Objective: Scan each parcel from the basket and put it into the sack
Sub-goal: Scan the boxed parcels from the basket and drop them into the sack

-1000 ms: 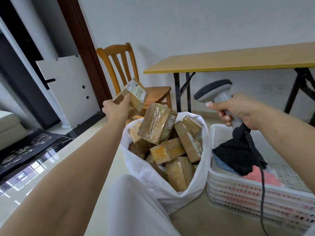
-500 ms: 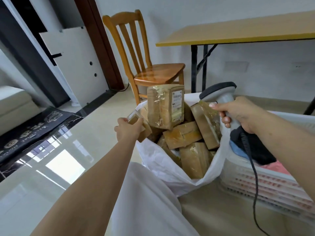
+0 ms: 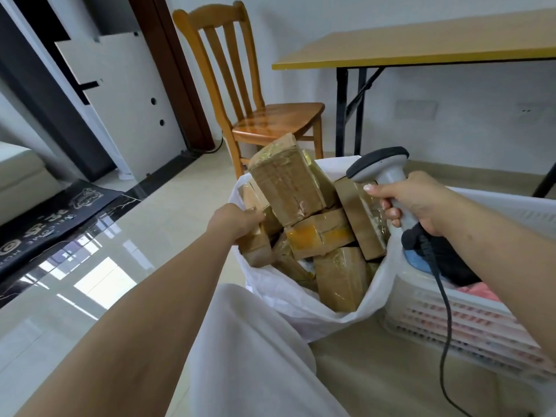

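Glossy beige tile floor (image 3: 126, 266), wooden chair (image 3: 255, 115) beyond hands; left hand (image 3: 233, 219) grips brown taped cardboard parcel (image 3: 255, 245) at white plastic sack (image 3: 301, 299) rim; right hand (image 3: 418, 200) clamps grey handheld scanner (image 3: 382, 167).

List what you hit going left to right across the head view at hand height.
doormat → left hand gripping a parcel at the sack's left edge → parcels piled in the sack → scanner held in the right hand → basket

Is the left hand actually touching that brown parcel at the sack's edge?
Touching. In the head view the left hand has its fingers curled over the top of the parcel, pressing it in at the near-left rim of the white sack.
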The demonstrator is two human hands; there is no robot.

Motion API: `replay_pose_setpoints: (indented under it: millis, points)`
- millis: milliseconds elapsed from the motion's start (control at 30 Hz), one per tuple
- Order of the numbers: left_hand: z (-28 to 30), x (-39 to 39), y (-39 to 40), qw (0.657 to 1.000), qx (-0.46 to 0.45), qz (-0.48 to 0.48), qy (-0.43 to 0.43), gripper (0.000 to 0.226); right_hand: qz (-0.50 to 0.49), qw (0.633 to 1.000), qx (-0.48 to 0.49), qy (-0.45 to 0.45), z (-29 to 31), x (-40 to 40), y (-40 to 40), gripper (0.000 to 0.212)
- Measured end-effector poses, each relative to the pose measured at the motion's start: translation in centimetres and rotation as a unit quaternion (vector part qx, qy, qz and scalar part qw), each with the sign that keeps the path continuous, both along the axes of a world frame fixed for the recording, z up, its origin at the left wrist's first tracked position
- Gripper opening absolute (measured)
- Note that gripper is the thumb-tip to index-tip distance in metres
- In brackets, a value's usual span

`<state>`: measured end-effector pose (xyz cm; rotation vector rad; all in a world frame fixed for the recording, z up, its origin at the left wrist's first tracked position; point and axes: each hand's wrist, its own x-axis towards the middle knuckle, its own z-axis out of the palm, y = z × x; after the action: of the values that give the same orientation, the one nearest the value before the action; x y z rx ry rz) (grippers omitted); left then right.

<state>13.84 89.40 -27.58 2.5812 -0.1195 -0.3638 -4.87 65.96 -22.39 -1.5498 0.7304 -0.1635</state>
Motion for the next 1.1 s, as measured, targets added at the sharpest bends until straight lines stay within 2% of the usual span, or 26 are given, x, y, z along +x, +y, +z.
replay_pose_setpoints:
  millis: [67, 133, 233, 300, 367, 400, 433, 500, 600, 667, 733, 767, 833, 900, 1000, 1100]
  points:
    - [0.0, 0.5, -0.3, 1.0, -0.002, 0.02, -0.005, 0.049, -0.006, 1.0, -0.005, 0.003, -0.3, -0.1, -0.3, 0.023]
    - [0.0, 0.9, -0.9, 0.998, -0.047, 0.032, 0.005, 0.057, -0.014, 1.0, -0.001, 0.007, -0.9, -0.3, -0.6, 0.023]
    - [-0.9, 1.0, -2.1, 0.997, -0.063, 0.0, 0.036, 0.065, -0.027, 0.999, 0.022, 0.017, -1.6, -0.6, -1.2, 0.018]
    - [-1.6, 1.2, -2.6, 0.999, -0.025, 0.006, -0.032, 0.09, -0.04, 0.999, 0.029, 0.023, -2.1, -0.9, -1.7, 0.017]
    - [-1.9, 1.3, -3.2, 0.99, -0.075, -0.008, -0.122, 0.115, -0.063, 0.997, 0.032, 0.025, -2.6, -1.2, -2.3, 0.015]
    - [-1.7, 1.3, -3.6, 0.98, -0.116, -0.03, -0.161, 0.118, -0.076, 0.996, 0.036, 0.026, -2.9, -1.3, -2.5, 0.015]
    - [-1.6, 1.2, -4.0, 0.972, -0.139, -0.057, -0.181, 0.116, -0.09, 0.995, 0.042, 0.025, -3.2, -1.5, -2.8, 0.013]
    - [-2.1, 1.6, -5.0, 0.969, -0.127, -0.102, -0.185, 0.102, -0.119, 0.991, 0.055, 0.025, -3.9, -1.9, -3.5, 0.011]
    - [-3.2, 1.2, -6.1, 0.985, -0.055, -0.138, -0.083, 0.082, -0.162, 0.983, 0.079, 0.031, -5.1, -2.3, -4.8, 0.012]
    - [-4.1, 0.8, -6.7, 0.986, -0.125, -0.114, -0.009, 0.067, -0.187, 0.977, 0.091, 0.04, -5.9, -2.5, -5.4, 0.023]
    - [-4.2, 0.1, -7.0, 0.973, -0.225, -0.037, 0.012, 0.052, -0.207, 0.973, 0.087, 0.047, -6.4, -2.7, -6.0, 0.03]
    - [-4.1, 0.1, -7.1, 0.967, -0.254, -0.001, 0.001, 0.055, -0.217, 0.972, 0.08, 0.053, -6.5, -2.7, -6.3, 0.031]
    - [-4.3, 0.8, -7.0, 0.971, -0.233, 0.035, -0.048, 0.065, -0.219, 0.97, 0.076, 0.068, -6.9, -2.5, -6.6, 0.03]
    - [-4.6, 0.8, -6.5, 0.97, -0.218, 0.079, -0.067, 0.063, -0.206, 0.971, 0.088, 0.08, -7.4, -2.0, -6.5, 0.027]
    - [-5.6, 0.3, -5.5, 0.974, -0.195, 0.086, -0.08, 0.052, -0.204, 0.969, 0.086, 0.112, -8.5, -0.7, -6.0, 0.021]
    - [-6.2, -0.4, -4.7, 0.983, -0.157, 0.06, -0.073, 0.026, -0.205, 0.967, 0.016, 0.147, -10.4, 0.0, -5.4, 0.027]
